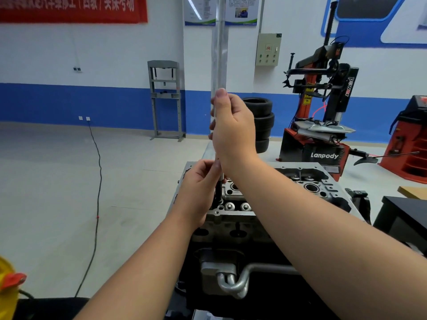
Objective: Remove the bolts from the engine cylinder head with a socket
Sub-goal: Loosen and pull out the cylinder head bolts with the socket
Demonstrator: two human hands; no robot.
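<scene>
The grey engine cylinder head [307,185] sits in front of me on top of the dark engine block. A long thin socket extension bar [213,112] stands upright over the head's left end, its dark socket [218,192] down in a bolt well. My right hand [231,128] grips the bar's upper part, thumb up along it. My left hand [198,192] pinches the bar low down, just above the socket. Two round valve tops [238,206] show beside the socket. The bolt itself is hidden.
A stack of tyres [263,125] stands behind the engine. A red and black tyre changer [323,116] is at the right, a red machine [411,144] at the far right. A dark table [406,211] sits close on the right. A black cable [98,181] crosses the floor at left.
</scene>
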